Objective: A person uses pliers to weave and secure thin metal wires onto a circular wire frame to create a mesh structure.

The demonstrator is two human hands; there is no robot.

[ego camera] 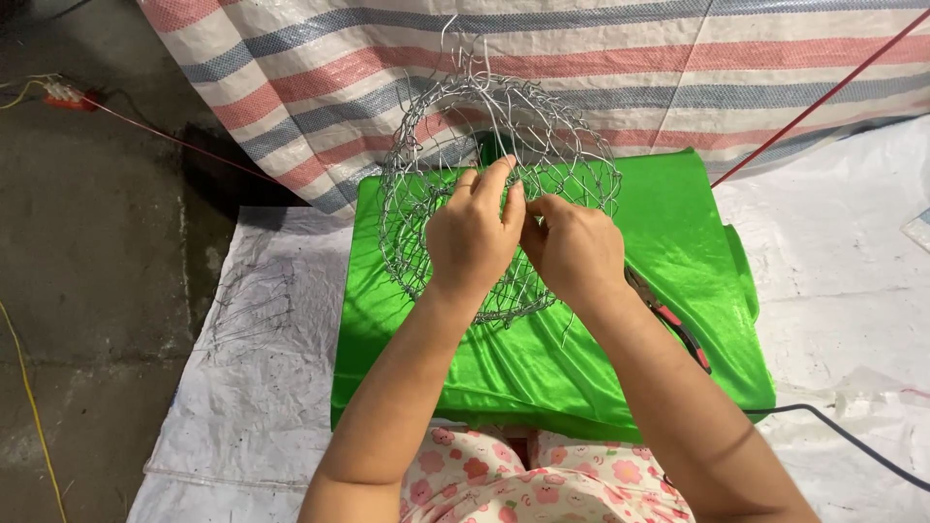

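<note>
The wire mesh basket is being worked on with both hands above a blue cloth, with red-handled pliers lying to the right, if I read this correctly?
Not quite: the cloth is bright green, not blue, as the head view shows. Both the left hand and right hand do work on the wire mesh basket, and the red-handled pliers lie to the right.

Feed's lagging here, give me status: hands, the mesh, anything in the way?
Left hand and right hand both pinching the wire mesh. Mesh on green cloth. Pliers beside right forearm, clear.
</note>
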